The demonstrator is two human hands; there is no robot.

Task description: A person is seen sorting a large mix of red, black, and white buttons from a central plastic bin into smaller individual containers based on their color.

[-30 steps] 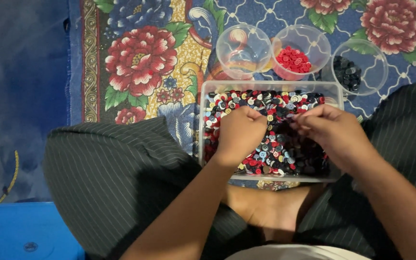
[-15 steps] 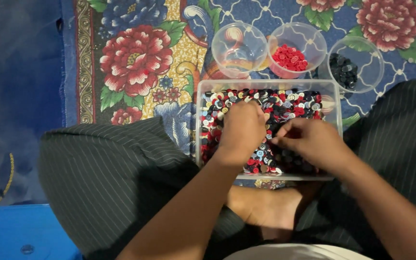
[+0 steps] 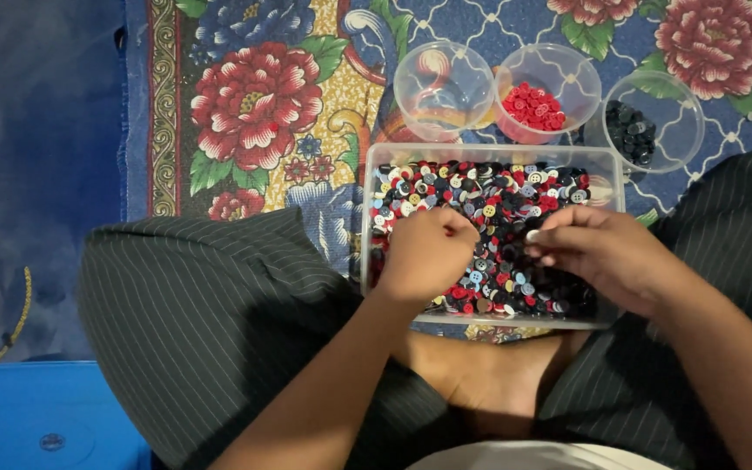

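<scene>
Clear rectangular tray [image 3: 376,157] at centre, filled with mixed buttons [image 3: 498,196] in red, black, white, blue and yellow, resting between the person's crossed legs in dark pinstriped trousers [image 3: 211,305]. Left hand [image 3: 428,252] at the tray's 8 o'clock, fingers curled down into the buttons; whether it pinches one cannot be told. Right hand [image 3: 602,252] at the tray's 4 o'clock, fingertips drawn together on a small pale button [image 3: 533,235]. Three round clear cups stand at 12 o'clock just beyond the tray: one empty cup [image 3: 443,87], one cup of red buttons [image 3: 534,106], one cup of black buttons [image 3: 630,130]. Floral rug [image 3: 254,113] beneath. Blue box lid [image 3: 45,418] at 8 o'clock, well apart.
</scene>
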